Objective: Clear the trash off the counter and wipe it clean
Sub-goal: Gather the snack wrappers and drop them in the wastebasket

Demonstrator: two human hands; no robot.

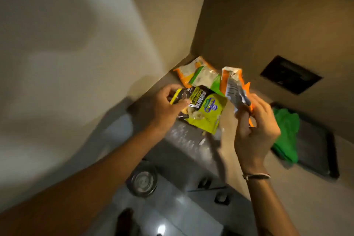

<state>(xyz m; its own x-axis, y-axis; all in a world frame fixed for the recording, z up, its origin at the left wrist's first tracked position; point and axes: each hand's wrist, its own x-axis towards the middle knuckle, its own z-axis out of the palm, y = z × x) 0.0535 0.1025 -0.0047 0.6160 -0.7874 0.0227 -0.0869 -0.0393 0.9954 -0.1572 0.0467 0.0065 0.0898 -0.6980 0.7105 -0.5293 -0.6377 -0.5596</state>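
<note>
— Where's the trash?
— My left hand (168,105) pinches the banana-chip packet (205,109); right hand (254,130) grasps the orange wrapper (234,90). Two packets (197,74) sit in the surface's (316,197) corner.
— Advice?
— Bunch everything into one grip, firmly.

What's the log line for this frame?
left hand: holds yellow-black banana chips packet | right hand: holds orange-silver foil wrapper | green cloth: untouched

The crinkled plastic banana-chip packet (206,109) is lime green and yellow with black panels. The torn foil wrapper (234,90) is orange outside, silver inside. The packet in the corner (199,75) is orange, white and green. The crumpled cloth (286,134) is bright green.
</note>
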